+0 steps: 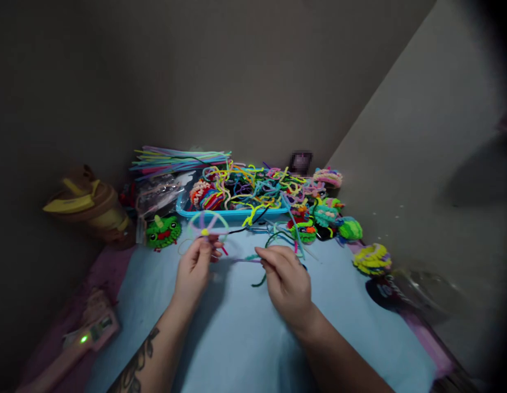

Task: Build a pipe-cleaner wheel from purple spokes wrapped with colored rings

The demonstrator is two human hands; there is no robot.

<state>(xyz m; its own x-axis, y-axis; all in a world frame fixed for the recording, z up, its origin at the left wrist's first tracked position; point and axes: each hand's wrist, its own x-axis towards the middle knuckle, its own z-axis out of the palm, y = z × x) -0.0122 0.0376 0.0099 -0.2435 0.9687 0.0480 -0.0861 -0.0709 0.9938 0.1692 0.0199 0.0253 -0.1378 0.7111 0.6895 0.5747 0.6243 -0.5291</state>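
My left hand (196, 262) pinches a small wheel of pipe cleaners (214, 215), with a pale green rim, purple spokes and a yellow centre, held upright above the blue cloth. A pink pipe cleaner end (224, 251) pokes out beside those fingers. To the right, my right hand (288, 278) is closed, thumb and fingertips pressed together; what they grip is too small to make out. Near its fingertips show a short teal piece (251, 256) and a purple strand (241, 261). A dark green pipe cleaner (258, 283) passes behind this hand, partly hidden.
Behind my hands stands a blue tray (233, 214) heaped with tangled pipe cleaners. A bundle of straight ones (180, 161) lies back left, above a green frog-like figure (163, 232). Fuzzy coloured pieces (372, 259) line the right. A brown-and-yellow object (93, 204) stands far left.
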